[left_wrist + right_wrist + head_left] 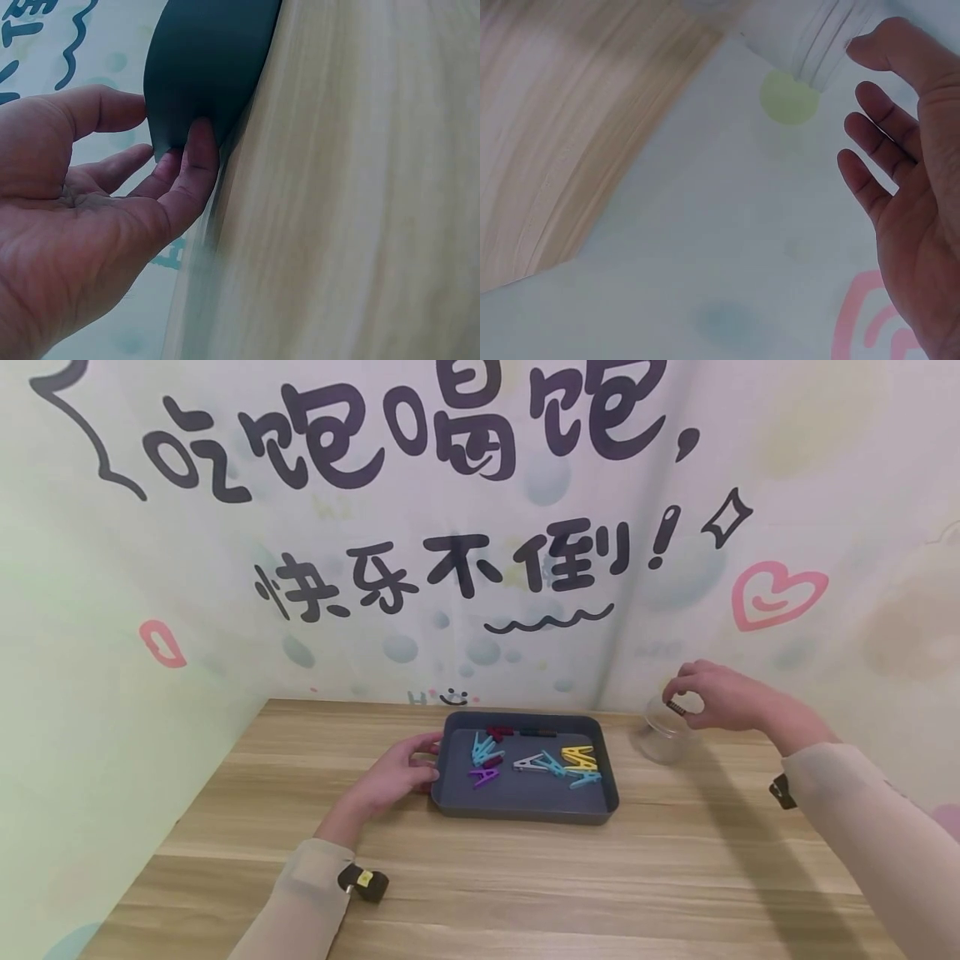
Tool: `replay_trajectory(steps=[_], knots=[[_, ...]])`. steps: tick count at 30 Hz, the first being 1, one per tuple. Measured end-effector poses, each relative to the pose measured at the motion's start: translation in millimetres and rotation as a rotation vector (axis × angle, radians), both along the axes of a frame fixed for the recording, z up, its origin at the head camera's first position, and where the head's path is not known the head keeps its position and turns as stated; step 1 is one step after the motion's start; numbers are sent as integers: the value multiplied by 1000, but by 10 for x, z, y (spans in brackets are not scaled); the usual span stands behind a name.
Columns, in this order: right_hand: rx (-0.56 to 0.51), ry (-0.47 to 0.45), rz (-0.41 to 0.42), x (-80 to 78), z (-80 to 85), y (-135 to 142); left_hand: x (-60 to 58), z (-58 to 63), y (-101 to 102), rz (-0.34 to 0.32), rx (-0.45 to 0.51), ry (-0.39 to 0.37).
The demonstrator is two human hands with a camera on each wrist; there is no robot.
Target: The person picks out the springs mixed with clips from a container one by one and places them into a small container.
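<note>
On the wooden table, the dark grey tray (525, 816) holds several small plastic clothespins, among them yellow ones (579, 758), light blue ones (483, 748), a purple one (483, 776) and a whitish one (528, 764). My left hand (397, 772) grips the tray's left end, its fingers curved against the wall. Over the mouth of a clear jar (663, 739), my right hand (723, 695) pinches a small dark ribbed piece (677, 707) between thumb and fingers. In the right wrist view that piece is hidden; the fingertips are beside the jar's threaded neck (829, 37).
Dark red pieces (498, 732) and a dark, bar-like item (538, 732) lie along the tray's back wall. Behind the table (480, 885) rises a printed wall covering (375, 652). The jar stands right of the tray, near the table's back edge.
</note>
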State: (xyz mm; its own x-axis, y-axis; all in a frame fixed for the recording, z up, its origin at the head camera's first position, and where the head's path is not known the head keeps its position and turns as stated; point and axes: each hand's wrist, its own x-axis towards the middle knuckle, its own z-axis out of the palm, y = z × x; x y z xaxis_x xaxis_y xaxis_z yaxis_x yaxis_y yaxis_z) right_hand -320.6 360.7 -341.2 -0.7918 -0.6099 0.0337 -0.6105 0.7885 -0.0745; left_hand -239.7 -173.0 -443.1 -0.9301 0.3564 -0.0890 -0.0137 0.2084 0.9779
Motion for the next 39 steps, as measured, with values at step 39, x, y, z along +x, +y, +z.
replay_trajectory(steps=[39], knots=[[-76, 21, 51, 138, 141, -706, 7, -1, 0, 12, -8, 11]])
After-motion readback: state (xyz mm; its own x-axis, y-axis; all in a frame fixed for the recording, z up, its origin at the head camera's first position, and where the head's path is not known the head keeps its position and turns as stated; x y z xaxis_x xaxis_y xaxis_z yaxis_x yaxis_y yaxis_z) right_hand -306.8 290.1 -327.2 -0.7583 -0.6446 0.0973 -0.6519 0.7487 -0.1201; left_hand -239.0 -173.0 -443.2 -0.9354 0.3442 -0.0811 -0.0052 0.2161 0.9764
